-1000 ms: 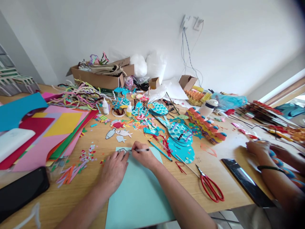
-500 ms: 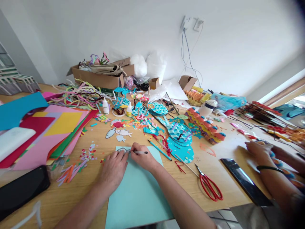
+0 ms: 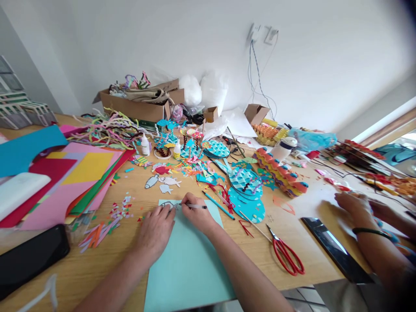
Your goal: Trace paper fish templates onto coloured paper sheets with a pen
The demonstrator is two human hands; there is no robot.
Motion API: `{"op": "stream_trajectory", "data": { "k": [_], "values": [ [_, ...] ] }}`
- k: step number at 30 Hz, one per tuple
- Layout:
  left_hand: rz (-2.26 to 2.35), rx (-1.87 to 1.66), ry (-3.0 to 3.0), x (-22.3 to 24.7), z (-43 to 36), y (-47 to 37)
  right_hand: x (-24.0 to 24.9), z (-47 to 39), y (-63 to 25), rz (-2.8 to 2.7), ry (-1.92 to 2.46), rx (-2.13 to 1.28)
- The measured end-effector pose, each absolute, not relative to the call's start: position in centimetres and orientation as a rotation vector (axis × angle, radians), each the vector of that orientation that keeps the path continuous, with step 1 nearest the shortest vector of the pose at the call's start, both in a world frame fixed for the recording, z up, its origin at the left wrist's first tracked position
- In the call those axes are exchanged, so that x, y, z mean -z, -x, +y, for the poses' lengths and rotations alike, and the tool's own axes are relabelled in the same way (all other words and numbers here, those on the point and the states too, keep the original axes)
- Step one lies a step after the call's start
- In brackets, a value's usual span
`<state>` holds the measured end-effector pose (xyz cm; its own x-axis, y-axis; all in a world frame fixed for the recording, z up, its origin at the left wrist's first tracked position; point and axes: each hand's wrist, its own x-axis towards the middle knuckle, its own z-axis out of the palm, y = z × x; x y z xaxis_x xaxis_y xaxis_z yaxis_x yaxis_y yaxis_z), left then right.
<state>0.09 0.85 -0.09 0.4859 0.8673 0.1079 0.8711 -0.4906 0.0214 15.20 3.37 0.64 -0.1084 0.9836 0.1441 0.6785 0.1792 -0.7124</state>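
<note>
At lower centre, right hand [image 3: 196, 213] grips pen [image 3: 198, 206] by fish outline [image 3: 167, 203] at sheet [image 3: 190, 268] top. Left hand [image 3: 155, 233] lies flat, apparently empty. Outline partly hidden, completeness unclear; remaining visible sheet blank. Cut fish [image 3: 166, 189] just above.

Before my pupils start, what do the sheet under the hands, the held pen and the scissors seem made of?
Sheet: probably paper or thin card, matte, as it lies flat without glare.
Pen: likely smooth plastic, since its barrel looks pale and translucent.
Scissors: blades look metal, being silvery; the handles, smooth and evenly red, may be plastic or coated.
</note>
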Motion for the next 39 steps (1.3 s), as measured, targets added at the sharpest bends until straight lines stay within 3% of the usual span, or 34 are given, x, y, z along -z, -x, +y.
{"op": "stream_trajectory", "data": {
  "k": [39],
  "values": [
    [-1.557, 0.148, 2.677, 0.17, 0.79, -0.02, -0.92, 2.80, -15.20, -1.943, 1.514, -0.687]
  ]
}}
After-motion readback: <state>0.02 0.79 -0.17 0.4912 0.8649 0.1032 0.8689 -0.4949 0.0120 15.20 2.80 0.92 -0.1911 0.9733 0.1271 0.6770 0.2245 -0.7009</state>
